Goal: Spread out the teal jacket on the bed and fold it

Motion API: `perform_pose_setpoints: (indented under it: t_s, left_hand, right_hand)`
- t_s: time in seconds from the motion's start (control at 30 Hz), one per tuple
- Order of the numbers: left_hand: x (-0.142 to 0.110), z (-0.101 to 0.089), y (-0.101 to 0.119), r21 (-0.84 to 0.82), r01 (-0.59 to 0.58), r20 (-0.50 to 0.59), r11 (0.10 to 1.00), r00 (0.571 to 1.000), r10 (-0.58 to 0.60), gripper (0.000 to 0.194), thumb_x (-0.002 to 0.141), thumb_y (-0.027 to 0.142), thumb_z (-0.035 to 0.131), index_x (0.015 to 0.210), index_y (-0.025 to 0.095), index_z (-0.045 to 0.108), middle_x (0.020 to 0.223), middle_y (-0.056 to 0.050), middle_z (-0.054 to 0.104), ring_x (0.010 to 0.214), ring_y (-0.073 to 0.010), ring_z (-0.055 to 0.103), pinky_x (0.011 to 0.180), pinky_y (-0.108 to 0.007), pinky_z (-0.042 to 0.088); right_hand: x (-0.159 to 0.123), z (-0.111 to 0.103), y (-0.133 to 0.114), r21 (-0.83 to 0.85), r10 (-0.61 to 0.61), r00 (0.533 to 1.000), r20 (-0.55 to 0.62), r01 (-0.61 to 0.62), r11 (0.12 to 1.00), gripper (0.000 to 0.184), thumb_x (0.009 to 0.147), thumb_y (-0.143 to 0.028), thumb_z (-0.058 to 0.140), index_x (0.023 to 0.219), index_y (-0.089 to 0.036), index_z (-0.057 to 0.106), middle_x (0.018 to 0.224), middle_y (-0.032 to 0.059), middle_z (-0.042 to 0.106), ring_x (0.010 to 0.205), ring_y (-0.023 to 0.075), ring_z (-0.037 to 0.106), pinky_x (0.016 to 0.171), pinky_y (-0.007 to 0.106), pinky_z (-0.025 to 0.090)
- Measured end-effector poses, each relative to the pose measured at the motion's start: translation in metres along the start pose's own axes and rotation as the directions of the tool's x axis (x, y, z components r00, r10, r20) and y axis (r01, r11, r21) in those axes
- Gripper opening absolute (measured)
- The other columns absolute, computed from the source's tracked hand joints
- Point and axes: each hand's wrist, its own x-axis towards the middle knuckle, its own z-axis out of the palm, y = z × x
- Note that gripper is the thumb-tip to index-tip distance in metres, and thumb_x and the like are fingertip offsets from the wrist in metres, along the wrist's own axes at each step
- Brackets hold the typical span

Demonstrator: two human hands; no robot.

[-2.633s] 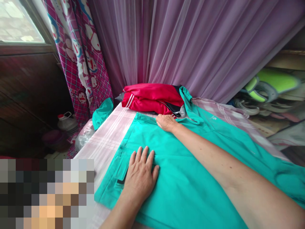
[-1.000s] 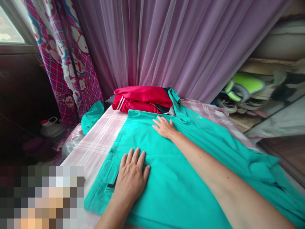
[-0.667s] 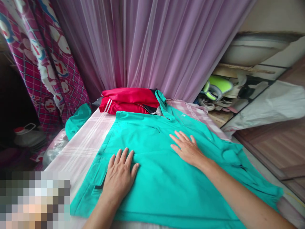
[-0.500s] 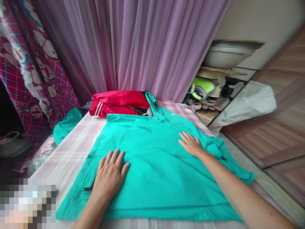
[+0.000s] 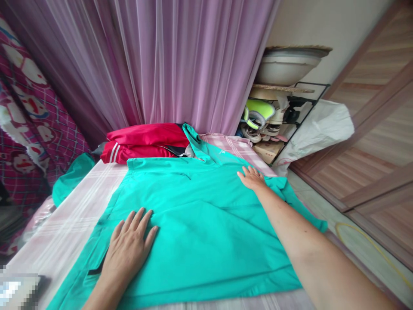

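Observation:
A teal jacket (image 5: 193, 232) lies spread out on a surface covered by a pink and white checked cloth (image 5: 80, 193). My left hand (image 5: 130, 241) rests flat on its left part, fingers stretched out, beside a pocket opening with a dark edge. Farther off, my right hand (image 5: 251, 177) lies palm down on the jacket's upper right, near the collar side, its fingers apart. Neither hand grips the fabric. A sleeve with small folds shows to the right of my right forearm, which hides part of the jacket.
Behind the jacket lies a folded red garment (image 5: 145, 140) with white stripes. Purple curtains (image 5: 180, 64) hang at the back. To the right stand a rack with shoes (image 5: 253, 134), a pale basin (image 5: 287, 66), a white bag (image 5: 322, 129) and a wooden door (image 5: 374, 142).
My right hand has slid farther up the jacket, away from me. My left hand stays flat at about the same place on the fabric. The view has shifted to the right.

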Motion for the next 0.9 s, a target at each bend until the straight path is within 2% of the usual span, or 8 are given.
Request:
perform_pose_setpoints:
  t_s: [0.23,0.37,0.5,0.57,0.67,0.77,0.9]
  left_hand:
    - [0.001,-0.001,0.004,0.010,0.037,0.009,0.999,0.999,-0.037,0.055,0.093,0.047,0.042,0.141,0.024,0.053,0.150,-0.006,0.049,0.142,-0.0292,0.039,0.116,-0.049,0.030]
    - [0.002,-0.002,0.005,0.017,0.053,0.029,0.998,0.998,-0.054,0.056,0.093,0.047,0.043,0.143,0.024,0.052,0.151,-0.006,0.048,0.143,-0.0297,0.037,0.116,-0.049,0.030]
    - [0.004,-0.006,0.007,0.028,0.071,0.075,0.997,0.994,-0.073,0.056,0.093,0.047,0.044,0.145,0.026,0.049,0.153,-0.004,0.045,0.144,-0.0290,0.035,0.116,-0.049,0.030]
    - [0.005,-0.009,0.009,0.049,0.077,0.097,0.996,0.992,-0.082,0.057,0.093,0.046,0.044,0.146,0.026,0.047,0.155,-0.004,0.042,0.145,-0.0283,0.034,0.117,-0.048,0.029]
    - [0.006,-0.012,0.010,0.079,0.087,0.130,0.993,0.987,-0.096,0.058,0.094,0.045,0.044,0.148,0.025,0.044,0.157,-0.004,0.038,0.146,-0.0278,0.031,0.118,-0.047,0.028]
    - [0.008,-0.013,0.010,0.090,0.086,0.152,0.992,0.983,-0.099,0.059,0.093,0.045,0.045,0.148,0.025,0.044,0.156,-0.003,0.039,0.147,-0.0280,0.031,0.118,-0.048,0.029]
    - [0.009,-0.011,0.009,0.104,0.084,0.145,0.991,0.985,-0.099,0.058,0.092,0.045,0.045,0.147,0.026,0.045,0.155,-0.003,0.040,0.146,-0.0275,0.032,0.117,-0.047,0.030]
  right_hand:
    - [0.010,0.000,-0.002,0.022,0.049,0.999,0.004,-0.049,0.999,0.069,0.097,-0.059,0.017,0.156,-0.024,0.028,0.164,0.0099,0.022,0.149,0.0280,0.019,0.118,0.054,0.019]
    - [0.002,-0.007,-0.009,0.011,0.060,0.998,0.031,-0.060,0.998,0.068,0.098,-0.057,0.016,0.156,-0.023,0.028,0.164,0.0108,0.021,0.149,0.0274,0.020,0.117,0.052,0.020]
    - [-0.025,-0.010,-0.018,-0.016,-0.074,0.997,0.032,0.074,0.997,0.063,0.099,-0.054,0.019,0.155,-0.026,0.029,0.164,0.0080,0.021,0.149,0.0252,0.018,0.119,0.052,0.016]
    - [-0.038,-0.009,-0.021,-0.018,-0.154,0.988,0.010,0.154,0.988,0.063,0.098,-0.056,0.021,0.156,-0.029,0.028,0.165,0.0062,0.019,0.150,0.0264,0.015,0.118,0.055,0.013]
    - [-0.047,-0.007,-0.023,0.006,-0.200,0.979,0.039,0.200,0.980,0.064,0.097,-0.061,0.022,0.155,-0.036,0.027,0.166,0.0033,0.016,0.150,0.0309,0.014,0.115,0.063,0.014]
    - [-0.039,-0.009,-0.026,0.026,-0.201,0.974,0.109,0.199,0.980,0.064,0.095,-0.063,0.022,0.154,-0.039,0.027,0.166,0.0022,0.016,0.150,0.0339,0.014,0.113,0.067,0.014]
    - [-0.015,-0.011,-0.033,0.060,-0.119,0.986,0.116,0.112,0.992,0.066,0.095,-0.065,0.019,0.155,-0.039,0.024,0.166,0.0038,0.014,0.149,0.0366,0.012,0.110,0.071,0.013]
